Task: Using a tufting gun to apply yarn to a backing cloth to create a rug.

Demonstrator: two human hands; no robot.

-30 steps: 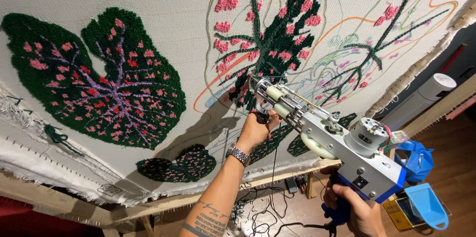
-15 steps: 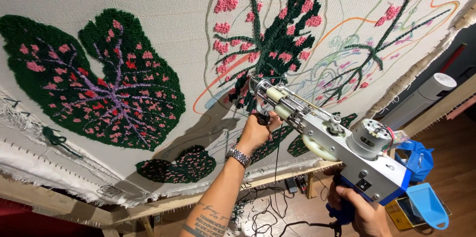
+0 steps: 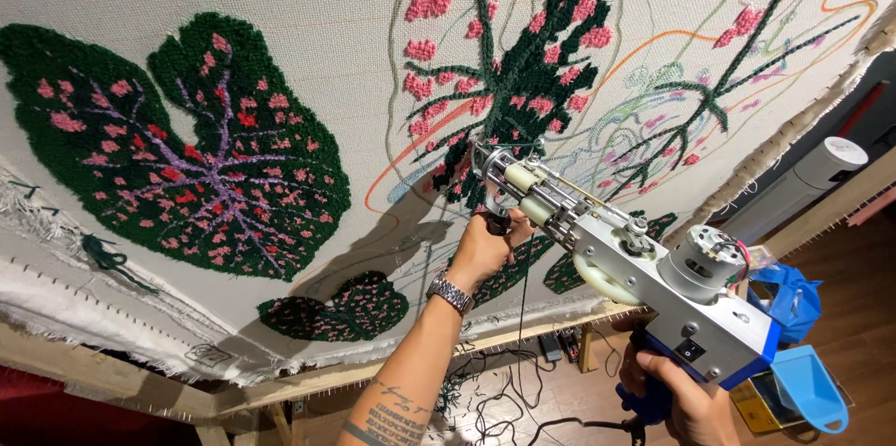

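The left hand has its grip closed around the black front handle of the tufting gun, just below the gun's nose. The right hand wraps its grip around the blue rear handle at the bottom right of the view, under the gun's blue and silver body. Held between both hands, the gun slants from lower right up to the centre, and its tip meets the backing cloth at the foot of a dark green, pink-dotted stem pattern. A metal wristwatch sits on the left wrist, and tattoos show on the forearm below it.

The cloth is stretched on a wooden frame. Toward the cloth's left edge lies a finished dark green leaf with pink spots and purple veins. A smaller green patch sits near the cloth's lower edge. Outlined, partly filled leaves fill the upper right corner. Cables lie on the floor beneath the frame.
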